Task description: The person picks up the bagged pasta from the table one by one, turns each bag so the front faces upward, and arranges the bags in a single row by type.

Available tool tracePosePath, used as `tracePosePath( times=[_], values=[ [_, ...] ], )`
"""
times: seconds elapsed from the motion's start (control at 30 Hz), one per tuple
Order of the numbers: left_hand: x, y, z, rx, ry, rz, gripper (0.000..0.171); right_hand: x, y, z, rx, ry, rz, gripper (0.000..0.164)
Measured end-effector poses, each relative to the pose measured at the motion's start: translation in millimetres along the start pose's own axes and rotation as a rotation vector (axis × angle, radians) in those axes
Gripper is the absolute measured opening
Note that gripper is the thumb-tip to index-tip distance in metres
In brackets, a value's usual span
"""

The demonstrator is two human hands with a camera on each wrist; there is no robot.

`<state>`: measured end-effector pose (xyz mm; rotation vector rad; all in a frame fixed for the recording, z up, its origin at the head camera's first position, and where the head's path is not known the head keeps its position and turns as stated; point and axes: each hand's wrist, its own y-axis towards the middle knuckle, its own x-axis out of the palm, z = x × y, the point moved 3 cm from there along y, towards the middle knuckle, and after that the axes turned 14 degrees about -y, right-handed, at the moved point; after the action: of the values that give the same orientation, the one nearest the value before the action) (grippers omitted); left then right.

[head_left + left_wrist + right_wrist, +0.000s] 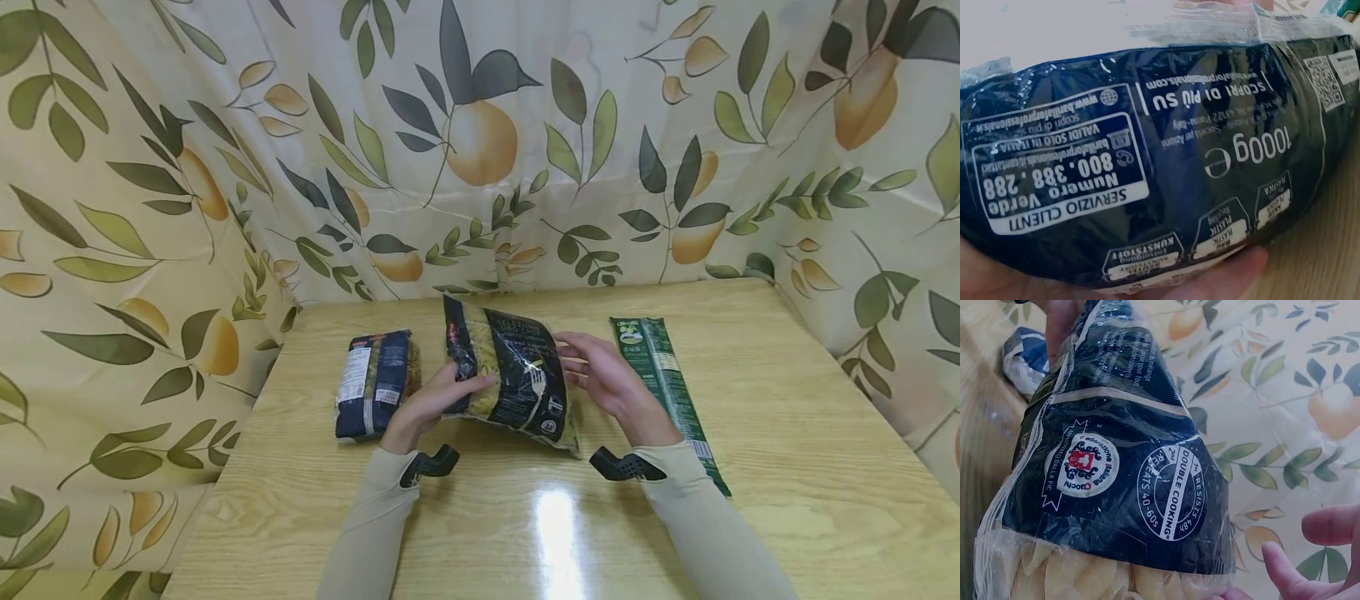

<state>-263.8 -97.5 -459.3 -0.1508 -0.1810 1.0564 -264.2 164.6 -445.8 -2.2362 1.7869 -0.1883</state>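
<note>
Left hand (442, 393): It grips the left part of the pasta bag (513, 367), with the thumb over the front. That looks like a good, firm hold. A harder squeeze could crack the pasta, I think.
Right hand (607, 379): Its fingers are loose and reach to the bag's right side, not wrapped round it. A palm under the low end would help stop the pasta from sliding and the bag from flopping.
Both hands: They are apart, with the bag between them. Slow, level moves seem best, since the bag is soft and bends.
Bag's place: It is held up, tipped, over the middle of the tabletop (480, 525). I cannot tell if its low corner touches the wood.
Bag's look: It is very dark blue, shiny and crinkly. Yellow pasta tubes (1085, 575) show through the clear parts. The front has a white fork picture. A round badge (1171, 492) says "double cooking", and another side says 1000g.
Blue pack (375, 383): It lies near the left hand and has a white label.
Green pack (660, 375): It is long and thin, just beyond the right wrist.
Leafy cloth (495, 225): It hangs behind everything, with orange fruit on it.
</note>
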Motion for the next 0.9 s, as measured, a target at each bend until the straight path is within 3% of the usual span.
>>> tracePosePath(
  times=[0.2, 0.37, 0.5, 0.63, 0.7, 0.8, 0.83, 0.9],
  values=[
    [-3.2, 1.5, -5.0, -0.021, -0.002, 0.036, 0.056, -2, 1, -1, 0.004, -0.005, -0.002, 0.046],
    [-3.2, 4.3, -11.3, -0.064, 0.009, 0.091, 0.040, -5, 0, -1, -0.002, -0.010, 0.000, 0.044],
    [-1.0, 7.2, -16.6, -0.087, 0.000, 0.106, 0.056, -8, -1, -2, -0.008, -0.007, 0.010, 0.039],
    [0.4, 11.5, -21.7, -0.073, -0.003, 0.098, 0.048, -11, -3, -3, -0.016, -0.008, 0.021, 0.038],
    [0.6, 12.1, -23.9, -0.076, -0.007, 0.101, 0.062, -12, -3, -3, -0.020, -0.006, 0.026, 0.038],
    [0.2, 12.0, -26.1, -0.078, -0.014, 0.105, 0.101, -13, -3, -3, -0.023, 0.001, 0.035, 0.030],
    [-0.4, 12.1, -26.5, -0.073, -0.007, 0.105, 0.101, -14, -3, -3, -0.023, 0.003, 0.035, 0.026],
    [-2.7, 12.4, -27.2, -0.049, 0.019, 0.095, 0.071, -14, -2, -3, -0.022, 0.007, 0.035, 0.020]
  ],
)
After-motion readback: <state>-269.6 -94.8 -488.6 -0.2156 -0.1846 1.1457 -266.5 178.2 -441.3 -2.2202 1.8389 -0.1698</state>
